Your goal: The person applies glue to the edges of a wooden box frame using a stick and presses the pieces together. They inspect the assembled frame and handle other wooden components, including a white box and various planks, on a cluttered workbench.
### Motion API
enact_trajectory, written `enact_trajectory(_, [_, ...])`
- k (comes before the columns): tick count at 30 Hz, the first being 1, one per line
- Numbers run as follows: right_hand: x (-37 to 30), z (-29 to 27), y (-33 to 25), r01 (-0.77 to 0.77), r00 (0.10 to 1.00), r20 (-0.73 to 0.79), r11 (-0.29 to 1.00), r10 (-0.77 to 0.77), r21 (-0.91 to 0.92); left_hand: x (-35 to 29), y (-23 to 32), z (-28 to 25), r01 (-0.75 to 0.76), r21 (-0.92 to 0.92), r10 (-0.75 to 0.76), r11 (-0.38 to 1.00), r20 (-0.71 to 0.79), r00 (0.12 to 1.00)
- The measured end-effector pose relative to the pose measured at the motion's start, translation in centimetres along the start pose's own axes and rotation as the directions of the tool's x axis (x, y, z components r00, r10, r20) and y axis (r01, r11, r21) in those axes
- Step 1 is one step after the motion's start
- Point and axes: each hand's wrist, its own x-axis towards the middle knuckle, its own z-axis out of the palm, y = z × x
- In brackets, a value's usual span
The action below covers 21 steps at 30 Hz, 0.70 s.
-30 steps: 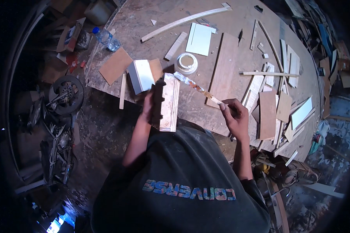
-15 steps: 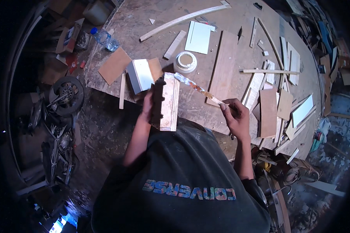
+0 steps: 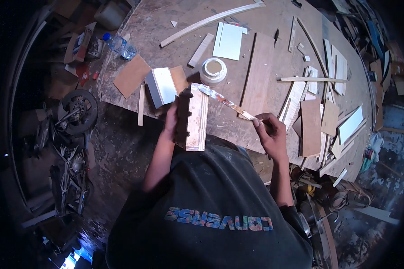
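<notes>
My left hand [image 3: 171, 121] grips a wooden block-like piece [image 3: 196, 121] from its left side; the piece has a pale face and a dark, notched edge, and it is held upright above my lap at the table's near edge. Between the thumb and fingers of my right hand [image 3: 271, 134] is the end of a glue-smeared wooden stick [image 3: 229, 104]. White paste coats the stick's far tip, which meets the top end of the wooden piece. Just beyond stands an open white tub [image 3: 213, 71] with paste around its mouth.
On the wooden table [image 3: 166, 18] lie a white-and-grey angled piece [image 3: 163, 87], a brown board [image 3: 132, 76], a long plank [image 3: 257, 74] and a white panel [image 3: 228, 41]. Wood offcuts [image 3: 310, 125] pile up at right. A plastic bottle [image 3: 120, 45] lies at the left edge; motorbike parts [image 3: 78, 112] stand beyond.
The stick's coated tip has shifted slightly left along the top of the wooden piece, my right hand moving a little with it. My left hand keeps its hold; the view has shifted slightly.
</notes>
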Motion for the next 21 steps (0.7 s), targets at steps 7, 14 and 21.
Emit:
enact_trajectory(7, [-0.3, -0.5, 0.5, 0.015, 0.999, -0.033, 0.998, -0.013, 0.056, 1.2, -1.2, -1.4, 0.010, -0.043, -0.009, 0.999, 0.028, 1.000])
enact_trajectory(14, [0.5, 0.6, 0.0, 0.013, 0.999, 0.039, 0.999, -0.015, 0.051, 0.9, -0.8, -0.6, -0.006, 0.005, 0.006, 1.000, -0.008, 1.000])
enact_trajectory(21, [-0.5, -1.3, 1.2, -0.019, 0.999, -0.038, 0.999, 0.021, 0.051, 0.6, -0.5, -0.5, 0.007, 0.007, -0.007, 1.000, 0.013, 1.000])
